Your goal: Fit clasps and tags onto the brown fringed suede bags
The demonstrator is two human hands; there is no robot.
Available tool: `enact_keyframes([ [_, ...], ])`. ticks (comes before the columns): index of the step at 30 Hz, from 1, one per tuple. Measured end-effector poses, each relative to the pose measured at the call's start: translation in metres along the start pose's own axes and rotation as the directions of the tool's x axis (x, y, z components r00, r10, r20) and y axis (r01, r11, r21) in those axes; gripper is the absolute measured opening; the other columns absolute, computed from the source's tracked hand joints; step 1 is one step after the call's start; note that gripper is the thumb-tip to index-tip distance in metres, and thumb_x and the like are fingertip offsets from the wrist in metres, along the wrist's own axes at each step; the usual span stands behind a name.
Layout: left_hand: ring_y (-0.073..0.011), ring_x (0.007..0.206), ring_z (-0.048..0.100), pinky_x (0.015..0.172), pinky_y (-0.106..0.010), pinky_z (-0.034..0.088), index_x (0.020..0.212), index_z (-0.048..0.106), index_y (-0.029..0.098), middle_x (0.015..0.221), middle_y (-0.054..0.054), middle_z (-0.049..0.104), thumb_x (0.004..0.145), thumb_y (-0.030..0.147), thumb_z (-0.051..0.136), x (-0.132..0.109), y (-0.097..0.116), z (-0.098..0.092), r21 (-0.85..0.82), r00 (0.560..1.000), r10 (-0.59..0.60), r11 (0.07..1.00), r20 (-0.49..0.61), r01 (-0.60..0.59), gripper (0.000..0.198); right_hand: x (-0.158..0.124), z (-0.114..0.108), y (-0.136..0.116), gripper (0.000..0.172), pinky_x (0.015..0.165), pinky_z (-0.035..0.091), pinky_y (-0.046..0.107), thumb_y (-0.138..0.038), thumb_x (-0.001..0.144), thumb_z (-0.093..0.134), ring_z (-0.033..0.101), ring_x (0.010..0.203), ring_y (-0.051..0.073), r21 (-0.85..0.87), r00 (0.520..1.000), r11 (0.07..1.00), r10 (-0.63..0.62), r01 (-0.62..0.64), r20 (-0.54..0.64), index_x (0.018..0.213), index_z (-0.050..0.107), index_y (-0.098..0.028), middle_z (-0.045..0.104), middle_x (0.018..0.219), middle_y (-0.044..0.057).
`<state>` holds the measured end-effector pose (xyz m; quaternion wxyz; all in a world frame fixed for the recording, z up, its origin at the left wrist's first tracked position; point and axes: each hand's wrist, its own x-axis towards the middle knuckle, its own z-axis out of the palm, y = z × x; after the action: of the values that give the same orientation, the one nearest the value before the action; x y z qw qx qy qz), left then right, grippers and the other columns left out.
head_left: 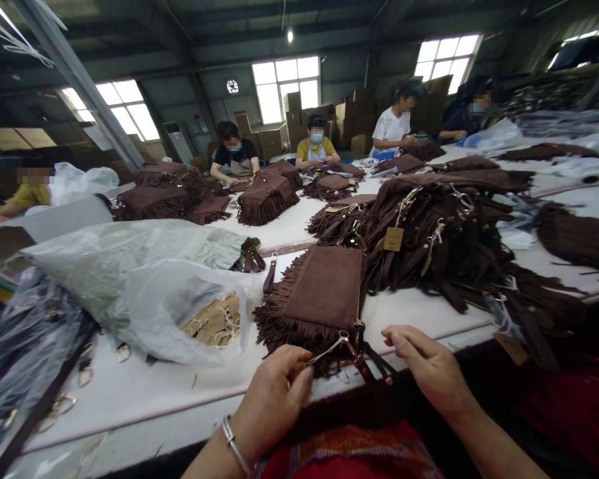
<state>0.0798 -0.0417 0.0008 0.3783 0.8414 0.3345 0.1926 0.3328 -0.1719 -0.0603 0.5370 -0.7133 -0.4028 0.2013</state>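
A brown fringed bag lies flat on the white table in front of me. At its near right corner is a metal ring with a dark strap. My left hand, with a bracelet on its wrist, pinches a thin pale string that runs to this ring. To the right of the bag, my right hand is raised off the table edge with fingertips closed together; whether anything thin is between them cannot be made out.
Left of the bag, a plastic bag holds cardboard tags. A large pile of brown fringed bags stands right. Metal clasps lie at left. Several people sit across the table, one in yellow.
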Motion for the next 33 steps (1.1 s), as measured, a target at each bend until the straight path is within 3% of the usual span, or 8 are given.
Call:
enact_keyframes([
  [5, -0.017, 0.08, 0.064, 0.073, -0.026, 0.049, 0.096, 0.073, 0.022, 0.087, -0.005, 0.07, 0.089, 0.023, 0.057, -0.001, 0.028, -0.019, 0.039, 0.956, 0.19, 0.978, 0.224, -0.203, 0.017, 0.023, 0.029, -0.011, 0.052, 0.098, 0.048, 0.041, -0.061, 0.083, 0.063, 0.064, 0.107, 0.026, 0.233, 0.988, 0.96, 0.153, -0.156, 0.028, 0.111, 0.071, -0.019, 0.073, 0.109, 0.009],
  [11, -0.0224, 0.104, 0.06, 0.094, -0.036, 0.048, 0.11, 0.066, 0.018, 0.109, -0.011, 0.066, 0.089, 0.021, 0.057, 0.034, 0.026, -0.005, 0.177, 0.942, 0.333, 0.931, -0.051, -0.32, 0.023, 0.039, 0.043, -0.042, 0.056, 0.089, 0.052, 0.039, -0.061, 0.077, 0.069, 0.067, 0.096, 0.024, 0.383, 0.981, 0.904, 0.159, -0.189, 0.108, 0.11, 0.07, -0.015, 0.075, 0.102, 0.01],
  [14, -0.0269, 0.115, 0.056, 0.103, -0.041, 0.044, 0.125, 0.059, 0.017, 0.122, -0.014, 0.062, 0.082, 0.025, 0.066, 0.064, 0.03, 0.006, 0.238, 0.919, 0.388, 0.902, -0.075, -0.361, 0.044, 0.041, 0.043, -0.062, 0.054, 0.093, 0.051, 0.038, -0.053, 0.077, 0.073, 0.066, 0.103, 0.023, 0.515, 0.982, 0.841, 0.097, -0.167, 0.16, 0.115, 0.068, -0.016, 0.073, 0.109, 0.011],
  [19, -0.0224, 0.085, 0.062, 0.081, -0.033, 0.048, 0.099, 0.071, 0.016, 0.09, -0.009, 0.069, 0.08, 0.017, 0.059, 0.115, 0.027, 0.005, 0.138, 0.98, 0.185, 0.975, -0.071, -0.174, 0.023, 0.042, 0.036, -0.07, 0.05, 0.099, 0.049, 0.041, -0.05, 0.081, 0.07, 0.065, 0.111, 0.024, 0.543, 0.99, 0.835, 0.009, -0.085, 0.142, 0.121, 0.066, -0.02, 0.07, 0.12, 0.011],
  [23, -0.0134, 0.06, 0.052, 0.059, -0.023, 0.041, 0.076, 0.07, 0.015, 0.063, 0.0, 0.06, 0.072, 0.016, 0.066, 0.146, 0.012, -0.025, -0.365, 0.983, -0.137, 0.927, -0.119, 0.085, 0.005, 0.04, 0.018, -0.03, 0.052, 0.103, 0.048, 0.044, -0.055, 0.074, 0.07, 0.066, 0.11, 0.028, 0.329, 0.989, 0.935, 0.148, -0.132, -0.021, 0.111, 0.07, -0.017, 0.073, 0.113, 0.012],
  [26, -0.0118, 0.056, 0.054, 0.055, -0.022, 0.041, 0.079, 0.068, 0.012, 0.063, -0.001, 0.061, 0.074, 0.019, 0.066, 0.157, 0.008, -0.055, -0.51, 0.975, -0.203, 0.85, -0.093, 0.129, 0.009, 0.039, 0.003, 0.02, 0.049, 0.103, 0.048, 0.045, -0.057, 0.071, 0.065, 0.066, 0.111, 0.031, 0.066, 0.966, 0.977, 0.21, -0.202, -0.15, 0.101, 0.074, -0.02, 0.075, 0.109, 0.01],
  [30, -0.0113, 0.05, 0.055, 0.052, -0.023, 0.045, 0.086, 0.068, 0.011, 0.061, -0.001, 0.062, 0.074, 0.024, 0.072, 0.163, 0.014, -0.089, -0.64, 0.971, -0.238, 0.746, 0.004, 0.185, 0.018, 0.046, -0.008, 0.08, 0.049, 0.091, 0.056, 0.042, -0.059, 0.073, 0.055, 0.068, 0.108, 0.031, -0.14, 0.963, 0.972, 0.155, -0.189, -0.222, 0.101, 0.074, -0.023, 0.075, 0.109, 0.007],
  [33, -0.0099, 0.045, 0.053, 0.049, -0.021, 0.045, 0.084, 0.066, 0.011, 0.057, 0.0, 0.061, 0.075, 0.027, 0.076, 0.167, 0.016, -0.104, -0.688, 0.964, -0.262, 0.693, 0.037, 0.215, 0.021, 0.054, -0.012, 0.111, 0.046, 0.085, 0.058, 0.04, -0.056, 0.079, 0.05, 0.07, 0.101, 0.029, -0.284, 0.976, 0.958, -0.018, -0.046, -0.218, 0.1, 0.074, -0.023, 0.075, 0.107, 0.007],
])
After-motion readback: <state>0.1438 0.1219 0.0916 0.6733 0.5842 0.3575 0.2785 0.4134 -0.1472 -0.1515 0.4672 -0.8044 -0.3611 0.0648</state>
